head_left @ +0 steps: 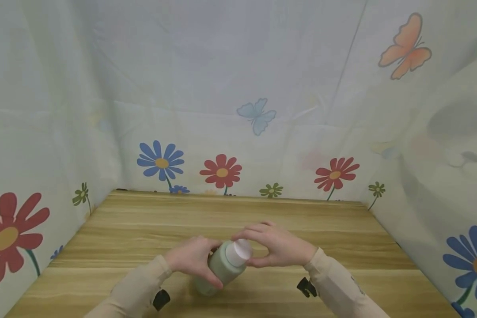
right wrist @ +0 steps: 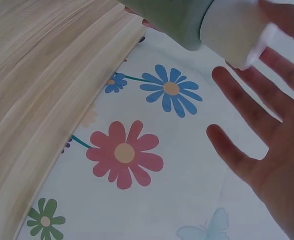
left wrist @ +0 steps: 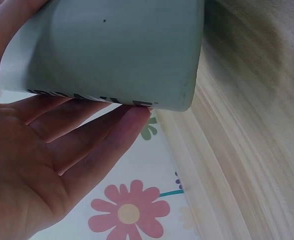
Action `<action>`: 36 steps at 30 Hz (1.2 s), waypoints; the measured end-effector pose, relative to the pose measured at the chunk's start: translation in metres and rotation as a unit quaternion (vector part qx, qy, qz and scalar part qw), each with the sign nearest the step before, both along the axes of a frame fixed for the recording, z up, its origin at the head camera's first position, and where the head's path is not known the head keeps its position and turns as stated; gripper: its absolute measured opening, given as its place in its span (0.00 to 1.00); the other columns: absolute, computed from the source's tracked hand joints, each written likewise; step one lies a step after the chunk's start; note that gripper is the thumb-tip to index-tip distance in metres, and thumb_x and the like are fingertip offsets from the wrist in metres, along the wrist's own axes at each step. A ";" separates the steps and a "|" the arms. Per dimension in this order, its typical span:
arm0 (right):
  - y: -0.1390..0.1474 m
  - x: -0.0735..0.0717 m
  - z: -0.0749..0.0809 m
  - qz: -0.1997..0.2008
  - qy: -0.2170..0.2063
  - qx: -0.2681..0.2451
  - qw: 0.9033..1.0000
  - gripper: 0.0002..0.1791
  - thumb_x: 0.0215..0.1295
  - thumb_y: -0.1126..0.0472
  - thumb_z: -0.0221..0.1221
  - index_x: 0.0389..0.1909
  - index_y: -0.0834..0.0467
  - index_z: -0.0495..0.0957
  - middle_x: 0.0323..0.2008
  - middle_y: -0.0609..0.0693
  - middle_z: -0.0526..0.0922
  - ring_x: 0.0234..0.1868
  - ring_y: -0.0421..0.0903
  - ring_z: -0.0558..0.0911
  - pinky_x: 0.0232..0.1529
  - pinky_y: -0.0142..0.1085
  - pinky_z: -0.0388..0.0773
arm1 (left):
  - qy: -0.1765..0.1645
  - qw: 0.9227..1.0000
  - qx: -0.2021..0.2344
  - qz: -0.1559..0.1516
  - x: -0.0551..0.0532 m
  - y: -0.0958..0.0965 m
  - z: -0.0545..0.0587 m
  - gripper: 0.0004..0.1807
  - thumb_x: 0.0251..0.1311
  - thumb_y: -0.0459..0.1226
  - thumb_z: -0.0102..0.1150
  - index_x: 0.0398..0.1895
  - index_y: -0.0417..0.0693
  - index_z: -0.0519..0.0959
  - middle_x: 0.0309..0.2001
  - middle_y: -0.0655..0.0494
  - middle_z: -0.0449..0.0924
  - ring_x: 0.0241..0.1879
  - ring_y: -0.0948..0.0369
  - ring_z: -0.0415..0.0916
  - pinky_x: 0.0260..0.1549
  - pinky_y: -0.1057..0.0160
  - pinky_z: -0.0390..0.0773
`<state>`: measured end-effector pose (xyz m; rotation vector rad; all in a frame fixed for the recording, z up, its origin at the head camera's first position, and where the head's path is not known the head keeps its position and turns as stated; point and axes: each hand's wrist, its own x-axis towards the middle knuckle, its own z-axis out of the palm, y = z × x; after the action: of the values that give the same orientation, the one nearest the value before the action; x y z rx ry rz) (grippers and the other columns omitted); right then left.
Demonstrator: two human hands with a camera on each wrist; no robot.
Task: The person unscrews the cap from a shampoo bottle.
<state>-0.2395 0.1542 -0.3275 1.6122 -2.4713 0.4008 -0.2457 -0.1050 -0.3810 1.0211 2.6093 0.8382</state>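
Observation:
A pale green bottle (head_left: 221,270) with a white cap (head_left: 239,252) tilts toward the right above the wooden table. My left hand (head_left: 195,259) grips its body, thumb on the near side and fingers round the far side. In the left wrist view the bottle's smooth body (left wrist: 122,50) lies against the fingers, with dark lettering partly hidden along its edge. My right hand (head_left: 276,245) pinches the cap between thumb and fingers. The right wrist view shows the cap (right wrist: 231,32) at the thumb and upper fingers, while the other fingers stand apart from it.
The wood-grain table (head_left: 143,221) reaches back to a white curtain (head_left: 206,79) printed with flowers and butterflies. The curtain also closes in the left and right sides. Dark straps (head_left: 307,287) hang at both wrists.

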 end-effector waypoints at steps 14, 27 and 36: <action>0.000 0.000 -0.002 -0.092 -0.070 -0.030 0.993 0.29 0.59 0.40 0.63 0.59 0.47 0.74 0.53 0.38 0.81 0.48 0.35 0.79 0.61 0.49 0.67 | -0.024 1.000 -0.008 0.004 -0.005 0.001 0.004 0.35 0.39 0.54 0.77 0.51 0.53 0.76 0.46 0.63 0.82 0.42 0.70 0.78 0.44 0.66 0.79; 0.001 -0.002 0.000 -0.028 0.010 -0.007 1.000 0.26 0.59 0.48 0.65 0.58 0.52 0.75 0.53 0.43 0.83 0.51 0.38 0.80 0.62 0.50 0.69 | 0.002 1.000 -0.011 -0.004 -0.005 0.004 0.004 0.34 0.36 0.54 0.78 0.48 0.52 0.77 0.43 0.63 0.83 0.39 0.70 0.78 0.39 0.68 0.79; 0.005 -0.007 -0.004 0.045 0.064 -0.004 0.997 0.27 0.58 0.56 0.66 0.60 0.50 0.72 0.56 0.43 0.79 0.57 0.40 0.77 0.61 0.48 0.69 | 0.007 1.000 -0.013 -0.011 -0.005 0.005 0.003 0.34 0.36 0.53 0.78 0.47 0.51 0.77 0.42 0.63 0.83 0.38 0.72 0.78 0.38 0.69 0.78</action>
<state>-0.2469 0.1590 -0.3312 1.6948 -2.3074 0.3094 -0.2507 -0.1003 -0.3779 1.0516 2.6087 0.7935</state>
